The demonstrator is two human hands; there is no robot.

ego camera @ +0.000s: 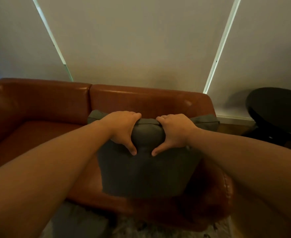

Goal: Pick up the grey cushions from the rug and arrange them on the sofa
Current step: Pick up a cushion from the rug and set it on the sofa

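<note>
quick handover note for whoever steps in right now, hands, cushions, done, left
Left hand and right hand both grip the top edge of one grey cushion, held upright over the right end of the sofa.
Done: this cushion is off the rug.
Left: set it against the sofa back and let go. Any other cushions are out of view, so check the rug.

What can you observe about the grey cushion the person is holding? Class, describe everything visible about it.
The grey cushion looks like soft, matte woven fabric, dark grey and squarish, with a seam along its top edge. It stands upright at the right end of the brown leather sofa, its top corners flaring outward. The left hand and right hand grip its top edge side by side, fingers over the back, thumbs pressing the front, bunching the middle into a bulge. Whether its lower edge rests on the seat cannot be told.
</note>
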